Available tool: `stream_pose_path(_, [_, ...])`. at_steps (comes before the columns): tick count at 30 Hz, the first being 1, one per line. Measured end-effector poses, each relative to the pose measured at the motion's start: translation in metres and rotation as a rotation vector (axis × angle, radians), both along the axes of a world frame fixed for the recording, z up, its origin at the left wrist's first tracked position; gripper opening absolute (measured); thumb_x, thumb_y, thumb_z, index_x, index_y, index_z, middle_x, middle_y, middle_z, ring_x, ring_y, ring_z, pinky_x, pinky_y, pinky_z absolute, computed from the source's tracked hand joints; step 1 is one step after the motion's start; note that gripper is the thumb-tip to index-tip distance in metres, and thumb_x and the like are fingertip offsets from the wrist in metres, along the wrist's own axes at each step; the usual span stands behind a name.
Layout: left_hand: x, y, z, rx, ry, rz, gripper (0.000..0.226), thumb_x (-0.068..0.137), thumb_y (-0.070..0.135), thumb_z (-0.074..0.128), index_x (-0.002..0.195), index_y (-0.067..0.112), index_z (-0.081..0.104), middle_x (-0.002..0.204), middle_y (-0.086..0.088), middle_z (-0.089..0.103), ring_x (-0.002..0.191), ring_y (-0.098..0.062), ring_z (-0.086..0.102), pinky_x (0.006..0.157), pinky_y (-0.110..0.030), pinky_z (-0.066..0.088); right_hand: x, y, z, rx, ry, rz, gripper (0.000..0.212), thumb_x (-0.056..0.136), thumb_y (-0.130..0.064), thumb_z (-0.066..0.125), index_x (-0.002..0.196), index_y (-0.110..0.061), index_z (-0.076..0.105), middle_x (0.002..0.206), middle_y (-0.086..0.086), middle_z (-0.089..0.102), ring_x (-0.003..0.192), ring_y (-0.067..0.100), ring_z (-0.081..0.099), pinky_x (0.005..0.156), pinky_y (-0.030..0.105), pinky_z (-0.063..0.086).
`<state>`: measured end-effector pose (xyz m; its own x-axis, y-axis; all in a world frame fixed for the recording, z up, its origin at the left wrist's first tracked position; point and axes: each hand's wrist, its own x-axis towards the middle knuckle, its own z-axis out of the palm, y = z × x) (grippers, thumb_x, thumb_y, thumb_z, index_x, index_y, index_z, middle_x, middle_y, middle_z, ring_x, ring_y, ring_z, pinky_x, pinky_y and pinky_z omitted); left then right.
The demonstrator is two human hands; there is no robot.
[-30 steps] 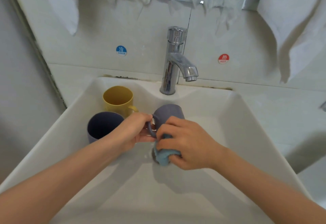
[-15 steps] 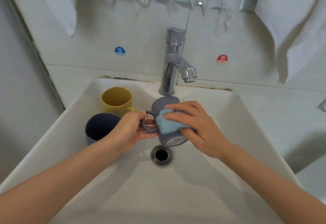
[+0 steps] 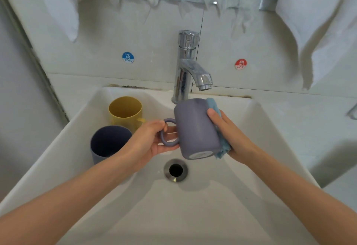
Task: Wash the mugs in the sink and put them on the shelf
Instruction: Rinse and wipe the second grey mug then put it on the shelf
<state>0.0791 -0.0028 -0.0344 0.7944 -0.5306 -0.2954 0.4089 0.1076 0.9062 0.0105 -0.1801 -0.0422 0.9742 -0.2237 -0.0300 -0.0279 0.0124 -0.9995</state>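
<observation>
A purple mug hangs tilted over the white sink, its base turned toward me and its mouth toward the tap. My left hand grips its handle. My right hand presses a blue cloth against the mug's right side, thumb on the mug wall. A yellow mug and a dark purple mug stand upright in the sink's left part.
A chrome tap rises behind the sink, no water running. The drain lies open below the held mug. White towels hang on the wall above. Cold and hot stickers flank the tap.
My right hand slid the blue cloth from the mug's near side round to its right side. The mug rose a little and its side turned toward me.
</observation>
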Motion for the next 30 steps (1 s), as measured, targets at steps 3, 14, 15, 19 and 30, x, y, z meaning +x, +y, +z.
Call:
stream_pose_path(3, [0.001, -0.002, -0.001, 0.015, -0.035, -0.009, 0.031, 0.101, 0.013, 0.033, 0.074, 0.007, 0.048, 0.086, -0.006, 0.066, 0.074, -0.016, 0.068, 0.059, -0.029, 0.059, -0.001, 0.000, 0.006, 0.061, -0.036, 0.064, 0.038, 0.077, -0.043, 0.058, 0.111, -0.026, 0.054, 0.099, -0.008, 0.069, 0.088, 0.006, 0.067, 0.066, 0.020, 0.052])
stream_pose_path(14, [-0.009, -0.004, -0.006, 0.353, -0.580, 0.022, 0.044, 0.092, 0.029, 0.052, 0.132, 0.014, 0.040, 0.113, -0.001, 0.055, 0.097, -0.014, 0.058, 0.081, -0.031, 0.051, -0.002, 0.007, -0.001, -0.664, -0.185, -0.233, 0.100, 0.058, -0.053, 0.076, 0.142, -0.039, 0.024, 0.135, -0.028, 0.042, 0.117, -0.011, 0.044, 0.093, 0.014, 0.038])
stream_pose_path(15, [-0.010, -0.004, -0.004, 0.268, -0.356, -0.029, 0.045, 0.091, 0.035, 0.053, 0.129, 0.015, 0.042, 0.110, -0.003, 0.058, 0.094, -0.016, 0.062, 0.076, -0.031, 0.054, -0.003, 0.008, -0.001, -0.731, -0.189, -0.218, 0.105, 0.060, -0.049, 0.079, 0.144, -0.040, 0.017, 0.138, -0.027, 0.037, 0.119, -0.011, 0.039, 0.095, 0.015, 0.035])
stream_pose_path(19, [-0.006, -0.001, -0.005, 0.213, -0.093, -0.227, 0.075, 0.075, 0.047, 0.064, 0.138, 0.022, 0.032, 0.121, -0.005, 0.057, 0.099, -0.021, 0.065, 0.076, -0.032, 0.058, -0.007, 0.013, -0.001, -0.994, -0.223, -0.141, 0.110, 0.062, -0.045, 0.081, 0.146, -0.037, 0.011, 0.137, -0.012, 0.042, 0.112, 0.008, 0.051, 0.089, 0.030, 0.047])
stream_pose_path(30, [-0.003, 0.003, -0.013, 0.179, -0.103, -0.305, 0.076, 0.059, 0.019, 0.079, 0.124, 0.020, 0.040, 0.116, -0.010, 0.060, 0.098, -0.023, 0.067, 0.079, -0.032, 0.058, 0.001, -0.010, 0.003, -0.954, -0.211, 0.042, 0.054, 0.085, -0.058, 0.043, 0.130, -0.028, 0.048, 0.121, -0.012, 0.050, 0.111, 0.007, 0.048, 0.095, 0.027, 0.041])
